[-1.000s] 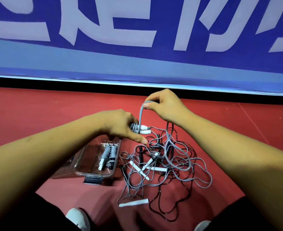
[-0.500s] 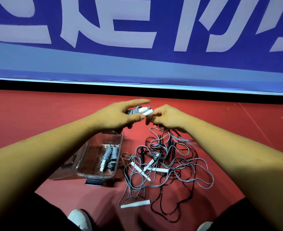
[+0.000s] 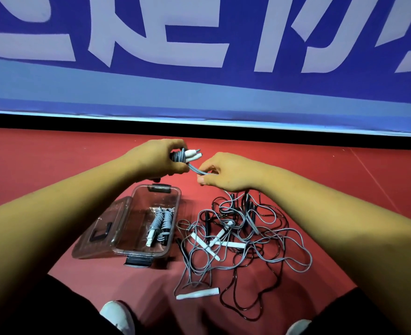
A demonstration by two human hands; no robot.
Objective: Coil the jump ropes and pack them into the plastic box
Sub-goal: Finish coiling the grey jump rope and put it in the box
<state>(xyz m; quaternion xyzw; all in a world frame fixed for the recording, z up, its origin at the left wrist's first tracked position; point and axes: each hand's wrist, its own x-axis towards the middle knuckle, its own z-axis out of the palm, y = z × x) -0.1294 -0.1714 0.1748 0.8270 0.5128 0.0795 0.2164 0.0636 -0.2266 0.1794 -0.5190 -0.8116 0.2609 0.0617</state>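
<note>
My left hand [image 3: 157, 159] grips a coiled grey jump rope [image 3: 183, 157] by its bundle, its two white handles sticking out to the right. My right hand [image 3: 223, 172] pinches the loose grey end of that rope just below the handles. Under my left hand stands the clear plastic box [image 3: 173, 197], open, with its lid [image 3: 100, 230] lying to its left. One coiled grey rope [image 3: 160, 222] lies inside it. A tangle of grey and black ropes [image 3: 243, 240] with white handles is spread on the floor to the right of the box.
The red floor [image 3: 42, 165] runs back to a blue banner wall [image 3: 199, 68] with white lettering. A loose white handle [image 3: 198, 293] lies at the near edge of the tangle. My white shoes [image 3: 117, 315] and dark-clad knees frame the bottom of the view.
My left hand has closed its fingers round the coil. My right hand has dropped slightly and drawn the rope's free end down and to the right.
</note>
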